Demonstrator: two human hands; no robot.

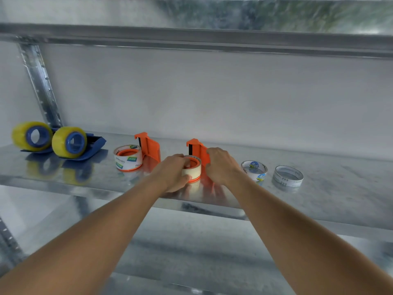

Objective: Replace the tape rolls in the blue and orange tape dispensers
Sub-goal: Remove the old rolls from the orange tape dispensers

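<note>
Left hand [174,171] grips the cream tape roll [192,170] seated on the orange dispenser [198,151] (right one of two); right hand [221,166] grasps the dispenser's upright.

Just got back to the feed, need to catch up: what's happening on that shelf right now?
A person is working on the right-hand orange dispenser on the metal shelf. The left hand grips the cream tape roll on its hub; the right hand holds the dispenser's upright part. The other orange dispenser holds a printed roll. Both blue dispensers at far left carry yellow rolls. Two thin rolls lie loose at right.
</note>
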